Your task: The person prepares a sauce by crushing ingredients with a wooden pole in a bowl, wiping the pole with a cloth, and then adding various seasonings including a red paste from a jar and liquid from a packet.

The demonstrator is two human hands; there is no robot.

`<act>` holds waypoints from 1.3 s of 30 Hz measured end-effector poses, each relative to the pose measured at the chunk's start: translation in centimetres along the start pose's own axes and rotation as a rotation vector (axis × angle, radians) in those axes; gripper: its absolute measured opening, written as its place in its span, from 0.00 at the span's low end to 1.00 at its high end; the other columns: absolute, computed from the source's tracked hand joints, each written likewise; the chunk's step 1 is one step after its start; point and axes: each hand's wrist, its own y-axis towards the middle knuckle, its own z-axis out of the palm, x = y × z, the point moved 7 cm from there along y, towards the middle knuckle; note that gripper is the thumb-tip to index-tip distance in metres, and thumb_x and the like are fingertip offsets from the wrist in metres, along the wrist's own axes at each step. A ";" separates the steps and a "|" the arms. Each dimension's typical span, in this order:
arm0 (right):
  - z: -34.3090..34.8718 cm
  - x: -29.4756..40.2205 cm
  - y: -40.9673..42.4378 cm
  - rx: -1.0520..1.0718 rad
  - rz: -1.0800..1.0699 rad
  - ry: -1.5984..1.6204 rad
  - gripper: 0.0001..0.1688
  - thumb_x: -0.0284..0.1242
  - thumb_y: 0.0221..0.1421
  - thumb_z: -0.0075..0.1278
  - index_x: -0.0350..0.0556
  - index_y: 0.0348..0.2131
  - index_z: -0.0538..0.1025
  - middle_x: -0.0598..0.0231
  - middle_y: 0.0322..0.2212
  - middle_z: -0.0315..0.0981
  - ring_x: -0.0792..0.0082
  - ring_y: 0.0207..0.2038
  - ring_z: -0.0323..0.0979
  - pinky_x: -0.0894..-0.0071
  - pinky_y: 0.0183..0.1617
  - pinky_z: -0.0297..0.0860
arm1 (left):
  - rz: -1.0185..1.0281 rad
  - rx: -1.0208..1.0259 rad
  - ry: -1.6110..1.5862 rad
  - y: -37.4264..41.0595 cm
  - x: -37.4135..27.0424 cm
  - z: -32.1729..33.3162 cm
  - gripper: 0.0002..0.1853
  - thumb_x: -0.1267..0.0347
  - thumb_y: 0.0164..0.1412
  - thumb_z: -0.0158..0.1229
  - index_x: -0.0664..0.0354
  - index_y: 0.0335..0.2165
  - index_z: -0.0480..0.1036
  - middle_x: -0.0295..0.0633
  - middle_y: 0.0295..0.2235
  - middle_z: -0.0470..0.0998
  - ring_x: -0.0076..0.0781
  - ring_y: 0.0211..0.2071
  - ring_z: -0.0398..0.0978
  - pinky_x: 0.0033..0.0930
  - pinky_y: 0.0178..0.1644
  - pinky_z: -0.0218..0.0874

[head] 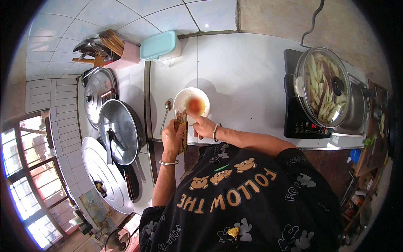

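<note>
A white bowl (204, 94) stands on the tiled counter before me; what lies in it is reddish and blurred. My left hand (172, 137) grips a clear-and-yellow plastic packet (180, 117), its upper end at the bowl's near left rim. My right hand (203, 126) is at the near rim, a finger stretched over the bowl beside the packet's upper end and the other fingers curled; whether it touches the packet I cannot tell. Left of the bowl lies a metal spoon (166, 115).
To the right, a glass-lidded pan (324, 91) of cut vegetables sits on an induction cooker (291, 126). A teal-lidded container (160, 45) and a pink utensil holder (127, 56) stand at the back left. A lidded wok (121, 126) and large metal lids (107, 179) occupy the left side.
</note>
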 end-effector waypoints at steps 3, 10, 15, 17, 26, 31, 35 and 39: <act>-0.4 -0.6 0.4 -0.026 0.037 -0.037 0.36 0.20 0.45 0.32 0.51 0.55 0.44 0.53 0.17 0.69 0.67 0.16 0.68 0.71 0.19 0.67 | -0.004 -0.018 -0.060 0.1 0.4 0.1 0.12 0.66 0.46 0.52 0.66 0.28 0.66 0.49 0.20 0.72 0.46 0.22 0.70 0.37 0.27 0.60; -0.1 -0.3 -0.4 -0.021 -0.010 -0.078 0.37 0.20 0.45 0.32 0.50 0.55 0.43 0.54 0.16 0.69 0.65 0.16 0.69 0.69 0.20 0.67 | 0.030 -0.027 0.022 0.1 -0.4 -0.2 0.12 0.67 0.46 0.52 0.65 0.28 0.66 0.49 0.20 0.72 0.45 0.22 0.70 0.37 0.26 0.60; -0.4 -0.9 0.0 -0.048 -0.025 -0.143 0.36 0.21 0.45 0.32 0.50 0.55 0.44 0.55 0.15 0.69 0.65 0.16 0.69 0.68 0.20 0.67 | 0.012 -0.021 -0.026 0.1 -0.7 0.0 0.12 0.67 0.46 0.53 0.65 0.28 0.67 0.48 0.20 0.72 0.44 0.22 0.70 0.37 0.26 0.60; -0.5 -1.2 0.1 -0.049 -0.017 -0.131 0.36 0.21 0.45 0.32 0.50 0.55 0.44 0.55 0.15 0.69 0.65 0.16 0.69 0.68 0.20 0.67 | -0.008 -0.015 -0.040 0.0 -0.4 0.0 0.12 0.67 0.46 0.53 0.65 0.28 0.67 0.48 0.20 0.72 0.44 0.22 0.71 0.36 0.27 0.60; -0.3 -0.4 -0.5 -0.046 -0.042 -0.174 0.36 0.22 0.44 0.32 0.53 0.54 0.46 0.54 0.15 0.69 0.64 0.17 0.70 0.67 0.23 0.67 | 0.038 -0.035 -0.004 -0.3 -1.2 -0.4 0.12 0.66 0.46 0.53 0.65 0.28 0.67 0.48 0.21 0.72 0.45 0.23 0.70 0.37 0.27 0.60; -0.6 -0.4 -0.6 -0.061 0.002 -0.166 0.34 0.22 0.43 0.33 0.52 0.53 0.48 0.55 0.14 0.69 0.63 0.18 0.70 0.66 0.24 0.67 | 0.032 -0.039 0.012 -0.4 -1.2 -0.4 0.12 0.66 0.46 0.53 0.65 0.28 0.67 0.48 0.21 0.72 0.45 0.23 0.70 0.37 0.27 0.60; -0.4 -0.8 -0.4 -0.051 -0.012 -0.194 0.35 0.22 0.44 0.32 0.53 0.54 0.47 0.55 0.15 0.69 0.65 0.17 0.70 0.67 0.24 0.67 | 0.021 -0.035 0.014 -0.5 -1.5 -0.5 0.12 0.66 0.46 0.53 0.65 0.28 0.67 0.48 0.20 0.72 0.45 0.23 0.70 0.37 0.27 0.59; -0.3 -0.9 -0.3 -0.069 -0.026 -0.194 0.35 0.21 0.44 0.31 0.57 0.55 0.48 0.59 0.14 0.68 0.69 0.14 0.67 0.70 0.20 0.66 | -0.004 -0.034 -0.026 -0.4 -0.3 -0.1 0.12 0.66 0.46 0.53 0.65 0.28 0.67 0.48 0.20 0.72 0.44 0.22 0.70 0.37 0.27 0.59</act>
